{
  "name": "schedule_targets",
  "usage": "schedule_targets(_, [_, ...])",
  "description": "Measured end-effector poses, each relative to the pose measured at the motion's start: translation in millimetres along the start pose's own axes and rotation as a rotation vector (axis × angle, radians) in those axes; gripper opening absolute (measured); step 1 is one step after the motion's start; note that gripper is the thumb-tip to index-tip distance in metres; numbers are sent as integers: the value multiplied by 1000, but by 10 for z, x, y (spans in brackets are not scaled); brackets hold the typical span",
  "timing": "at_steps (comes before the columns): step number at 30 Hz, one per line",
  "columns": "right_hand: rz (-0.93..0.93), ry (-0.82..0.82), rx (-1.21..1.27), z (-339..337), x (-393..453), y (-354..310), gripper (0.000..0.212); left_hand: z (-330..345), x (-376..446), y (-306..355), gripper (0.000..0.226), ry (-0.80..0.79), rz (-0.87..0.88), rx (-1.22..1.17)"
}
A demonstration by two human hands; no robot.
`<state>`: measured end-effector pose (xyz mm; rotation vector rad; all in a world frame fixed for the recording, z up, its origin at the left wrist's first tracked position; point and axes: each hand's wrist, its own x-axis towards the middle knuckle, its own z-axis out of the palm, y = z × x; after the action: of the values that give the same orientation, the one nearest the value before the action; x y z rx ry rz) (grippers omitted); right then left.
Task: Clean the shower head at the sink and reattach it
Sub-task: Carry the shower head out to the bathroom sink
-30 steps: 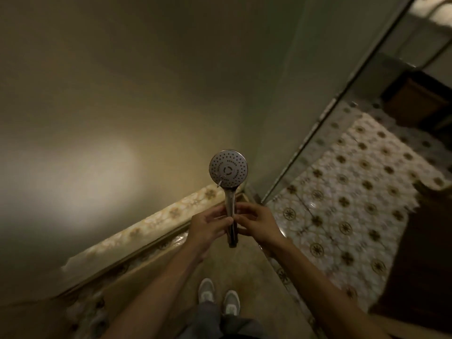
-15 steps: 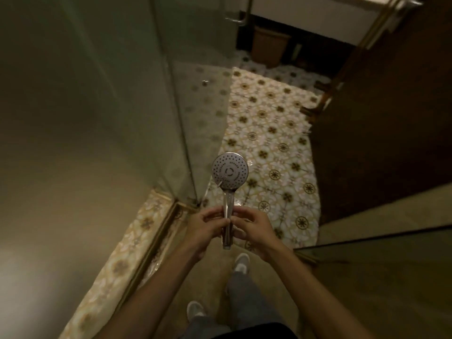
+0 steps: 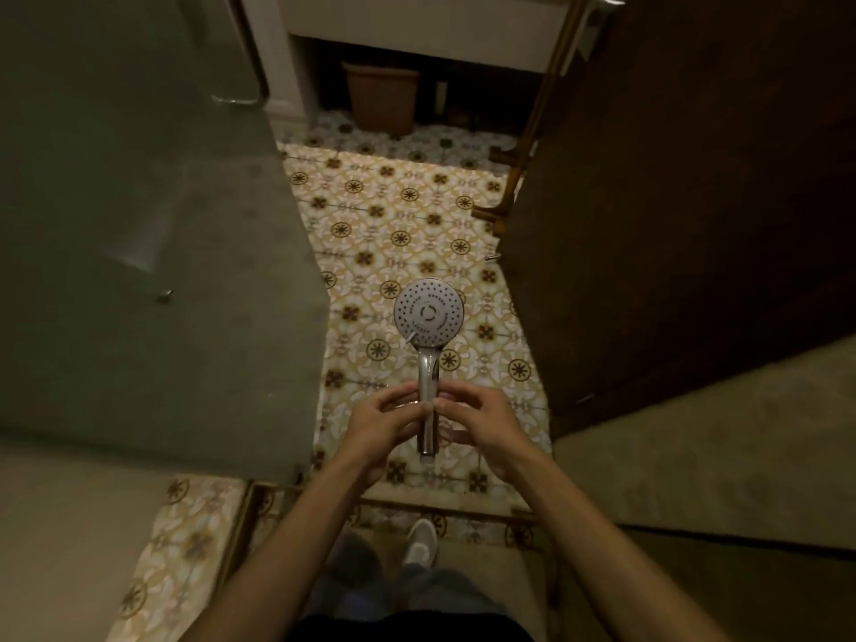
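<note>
- Far left: glass shower panel, edge-on beside me; its raised tiled curb runs along the bottom of the view, under my shoes.
- My left hand pinches the lower handle of the shower head, fingers curled round it from the left.
- Shower head is mid-air, held upright over the patterned floor, spray face toward me. No hose visible on the handle end, so it looks detached.
- My right hand grips the same handle stretch from the right, thumb and fingers wrapped on it.
- Right: dark wooden door, open. Top centre: a brown bin under what may be the vanity; no sink basin in view.
- Step, as I read it: carrying the head out of the shower toward the sink; cleaning not started.
- Next: step over the curb, walk the tiles, keep both hands firm since wet chrome is probably slippery.
</note>
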<state>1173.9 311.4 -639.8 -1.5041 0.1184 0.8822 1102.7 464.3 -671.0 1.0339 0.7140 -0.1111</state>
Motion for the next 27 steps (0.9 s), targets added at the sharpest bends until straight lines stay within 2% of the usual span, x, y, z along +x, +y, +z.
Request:
schedule_targets(8, [19,62,-4,-317,1052,-718,33,377,1095,695,50,-68,-26,-9])
schedule_targets(11, [21,90,21,-406,1571,-981,34,472,1644,982,46,-79,-40,8])
schedule_targets(15, [0,145,31,-422,2304,-1472,33,612,2417,1527,57,-124,-50,33])
schedule_targets(24, [8,176,157,-448,3772,-2511,24,753,3911,2779,35,-153,-67,102])
schedule_targets(27, [34,176,159,-499,4307,-2801,18,829,4416,3045,41,-124,-95,81])
